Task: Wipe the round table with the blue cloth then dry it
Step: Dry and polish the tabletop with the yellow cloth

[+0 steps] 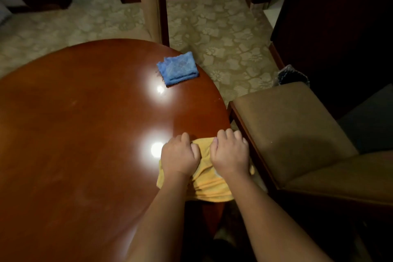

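Both hands down on a yellow cloth (209,185) at the near right edge of the table (85,123). Left hand (179,155) and right hand (229,152) side by side, fingers curled, each bunching the cloth; its near part hangs over the rim. Two bright lamp glares on the polished top. Farther out, the blue cloth (177,68) lies folded near the far right edge, untouched. Padded chair (293,130) just right of the table; patterned carpet (223,34) beyond.

Round table (85,134) cut off left and below (yellow cloth (210,185) partly under hands).
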`<state>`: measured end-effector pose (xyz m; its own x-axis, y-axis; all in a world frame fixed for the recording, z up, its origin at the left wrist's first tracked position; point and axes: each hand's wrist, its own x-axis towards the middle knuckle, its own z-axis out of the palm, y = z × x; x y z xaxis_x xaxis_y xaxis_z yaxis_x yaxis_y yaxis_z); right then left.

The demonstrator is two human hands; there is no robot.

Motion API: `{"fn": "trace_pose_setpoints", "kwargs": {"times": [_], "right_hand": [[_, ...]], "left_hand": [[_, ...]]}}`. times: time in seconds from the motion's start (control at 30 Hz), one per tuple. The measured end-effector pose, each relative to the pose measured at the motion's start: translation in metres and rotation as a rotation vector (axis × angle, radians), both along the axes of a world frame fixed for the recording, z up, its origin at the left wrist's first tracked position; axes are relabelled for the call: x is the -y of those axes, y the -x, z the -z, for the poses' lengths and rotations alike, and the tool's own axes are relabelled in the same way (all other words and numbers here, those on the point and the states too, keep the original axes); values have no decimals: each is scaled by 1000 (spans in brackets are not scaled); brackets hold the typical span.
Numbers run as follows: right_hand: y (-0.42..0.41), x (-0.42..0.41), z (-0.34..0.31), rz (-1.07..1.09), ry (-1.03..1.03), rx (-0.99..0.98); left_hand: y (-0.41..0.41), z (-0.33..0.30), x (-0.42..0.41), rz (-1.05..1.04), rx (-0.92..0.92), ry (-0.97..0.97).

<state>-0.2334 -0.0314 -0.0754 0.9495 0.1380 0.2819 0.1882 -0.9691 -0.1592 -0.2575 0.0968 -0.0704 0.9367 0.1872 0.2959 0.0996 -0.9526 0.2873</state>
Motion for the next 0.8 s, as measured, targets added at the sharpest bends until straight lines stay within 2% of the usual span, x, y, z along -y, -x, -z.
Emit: {"fn": "trace_pose_setpoints", "kwargs": {"times": [0.17, 0.3, 0.53, 0.8], "right_hand": [[46, 0, -3, 4, 35, -26], [44, 0, -4, -14, 37, -29], [-18, -14, -3, -95, 72, 59], [-103, -38, 0, -215, -18, 102]], "left_hand": [[47, 2, 2, -11, -48, 57], [48, 1, 2, -42, -31, 68], [-7, 3, -12, -68, 26, 10], [-76, 4, -32, -157, 34, 46]]}}
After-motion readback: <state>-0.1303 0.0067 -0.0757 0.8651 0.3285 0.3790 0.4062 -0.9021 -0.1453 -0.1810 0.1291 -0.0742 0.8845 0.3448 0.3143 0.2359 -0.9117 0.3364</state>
